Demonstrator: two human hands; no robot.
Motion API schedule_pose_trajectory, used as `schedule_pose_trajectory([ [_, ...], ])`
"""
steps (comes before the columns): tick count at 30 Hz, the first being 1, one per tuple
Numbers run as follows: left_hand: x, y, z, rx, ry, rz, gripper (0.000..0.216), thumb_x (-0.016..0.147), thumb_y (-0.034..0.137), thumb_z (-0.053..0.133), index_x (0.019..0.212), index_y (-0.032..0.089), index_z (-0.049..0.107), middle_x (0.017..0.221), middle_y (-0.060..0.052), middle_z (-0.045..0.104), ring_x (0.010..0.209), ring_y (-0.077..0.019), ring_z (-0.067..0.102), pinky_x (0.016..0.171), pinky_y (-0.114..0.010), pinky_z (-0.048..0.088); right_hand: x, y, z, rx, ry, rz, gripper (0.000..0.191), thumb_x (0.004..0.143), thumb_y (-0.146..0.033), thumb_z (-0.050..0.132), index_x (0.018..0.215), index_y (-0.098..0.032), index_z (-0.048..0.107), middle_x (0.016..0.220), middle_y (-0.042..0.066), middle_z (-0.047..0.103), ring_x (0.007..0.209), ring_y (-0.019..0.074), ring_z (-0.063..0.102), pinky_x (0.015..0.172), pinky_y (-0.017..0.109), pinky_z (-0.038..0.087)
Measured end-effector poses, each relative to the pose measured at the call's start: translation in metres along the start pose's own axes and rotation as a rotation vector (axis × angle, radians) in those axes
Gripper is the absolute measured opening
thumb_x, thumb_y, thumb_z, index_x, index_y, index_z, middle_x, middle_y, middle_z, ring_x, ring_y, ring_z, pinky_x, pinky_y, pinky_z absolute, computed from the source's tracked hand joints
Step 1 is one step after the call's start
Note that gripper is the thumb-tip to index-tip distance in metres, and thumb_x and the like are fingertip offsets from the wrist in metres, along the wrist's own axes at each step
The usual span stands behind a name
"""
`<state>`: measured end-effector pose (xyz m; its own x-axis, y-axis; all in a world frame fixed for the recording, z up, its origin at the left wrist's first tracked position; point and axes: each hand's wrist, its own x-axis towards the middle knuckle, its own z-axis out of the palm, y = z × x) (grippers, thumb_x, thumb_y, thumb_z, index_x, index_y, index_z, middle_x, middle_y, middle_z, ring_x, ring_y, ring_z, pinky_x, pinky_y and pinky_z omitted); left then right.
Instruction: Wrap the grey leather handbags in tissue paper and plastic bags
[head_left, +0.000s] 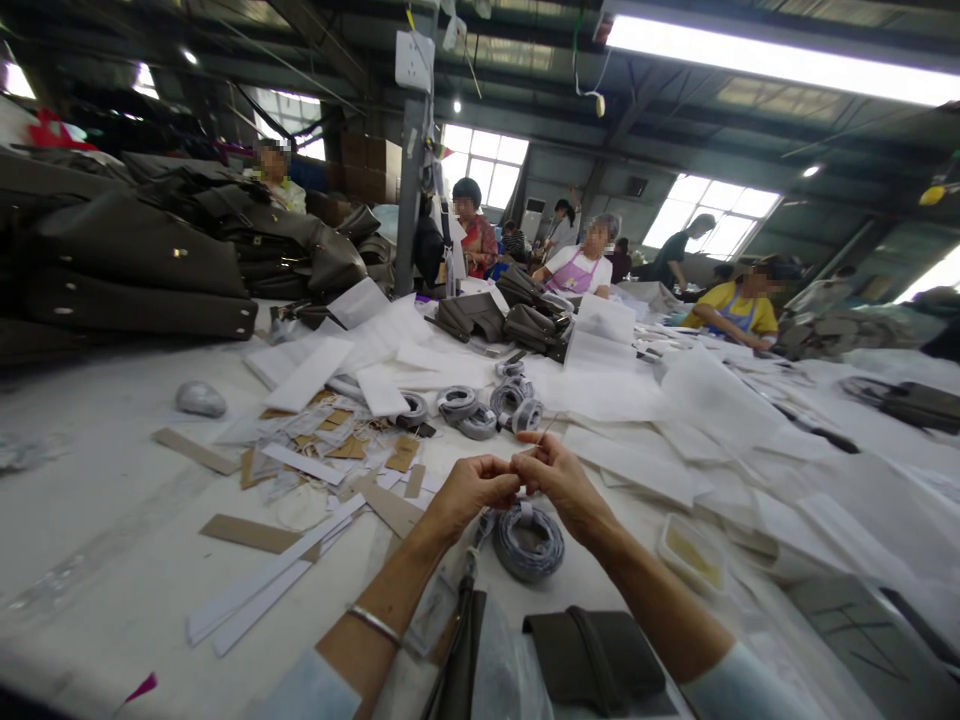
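Note:
My left hand (pixel 471 492) and my right hand (pixel 559 480) meet fingertip to fingertip above the white table (pixel 112 520), both pinched on a small thin thing I cannot make out; a fine strand sticks up from the right fingers. Just below them lies a grey coiled strap bundle (pixel 528 541). A dark olive bag piece (pixel 592 660) and a dark strap (pixel 461 655) under clear plastic lie near my forearms. A silver bangle sits on my left wrist.
Cardboard strips (pixel 247 534), white paper sheets (pixel 630 460) and more grey coils (pixel 480 408) litter the table. Dark bags are stacked at left (pixel 127 270). A small tray (pixel 691 552) sits right of my arm. Several other people work at the far end.

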<state>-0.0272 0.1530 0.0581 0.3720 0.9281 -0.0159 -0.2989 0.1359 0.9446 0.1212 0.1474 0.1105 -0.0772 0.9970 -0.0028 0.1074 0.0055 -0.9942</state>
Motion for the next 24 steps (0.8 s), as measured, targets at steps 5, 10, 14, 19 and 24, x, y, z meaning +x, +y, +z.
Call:
schedule_pose_trajectory([
  [5, 0.0008, -0.004, -0.0031, -0.021, 0.017, -0.016, 0.049, 0.061, 0.052, 0.085, 0.082, 0.011, 0.068, 0.073, -0.003, 0.066, 0.063, -0.0123, 0.058, 0.067, -0.027, 0.048, 0.0005, -0.0002, 0.0008, -0.009, -0.03, -0.014, 0.056, 0.069, -0.036, 0.076, 0.116, -0.013, 0.055, 0.063, -0.006, 0.06, 0.055, 0.0126, 0.055, 0.051, 0.024, 0.04],
  [10, -0.0004, -0.0027, -0.0049, -0.045, 0.0, -0.033, 0.05, 0.063, 0.057, 0.082, 0.077, 0.012, 0.066, 0.075, -0.004, 0.065, 0.064, -0.0121, 0.058, 0.067, -0.027, 0.048, 0.0016, 0.0025, -0.0005, 0.066, -0.074, 0.023, 0.067, 0.063, -0.043, 0.083, 0.117, -0.015, 0.055, 0.085, 0.004, 0.073, 0.058, 0.0143, 0.061, 0.049, 0.024, 0.04],
  [14, -0.0017, -0.0013, -0.004, -0.038, -0.027, -0.014, 0.048, 0.068, 0.057, 0.08, 0.076, 0.011, 0.068, 0.071, -0.003, 0.065, 0.062, -0.0109, 0.056, 0.064, -0.024, 0.044, 0.0, 0.0012, -0.0002, 0.044, -0.06, 0.033, 0.067, 0.064, -0.042, 0.083, 0.118, -0.015, 0.056, 0.087, 0.005, 0.075, 0.055, 0.0136, 0.061, 0.047, 0.024, 0.039],
  [19, -0.0029, 0.0008, -0.0017, -0.03, -0.047, -0.027, 0.043, 0.066, 0.05, 0.082, 0.08, 0.011, 0.07, 0.076, -0.004, 0.067, 0.066, -0.0125, 0.059, 0.066, -0.024, 0.046, -0.0009, 0.0022, -0.0015, 0.007, -0.079, 0.031, 0.065, 0.069, -0.043, 0.08, 0.121, -0.013, 0.054, 0.075, 0.002, 0.073, 0.051, 0.0137, 0.06, 0.045, 0.023, 0.039],
  [24, -0.0036, 0.0015, -0.0016, -0.046, -0.046, -0.071, 0.042, 0.065, 0.049, 0.081, 0.081, 0.012, 0.069, 0.076, -0.005, 0.067, 0.067, -0.0132, 0.061, 0.069, -0.027, 0.049, -0.0025, 0.0056, -0.0013, 0.032, -0.091, 0.03, 0.066, 0.071, -0.044, 0.08, 0.122, -0.012, 0.053, 0.072, 0.001, 0.072, 0.053, 0.0138, 0.062, 0.046, 0.022, 0.041],
])
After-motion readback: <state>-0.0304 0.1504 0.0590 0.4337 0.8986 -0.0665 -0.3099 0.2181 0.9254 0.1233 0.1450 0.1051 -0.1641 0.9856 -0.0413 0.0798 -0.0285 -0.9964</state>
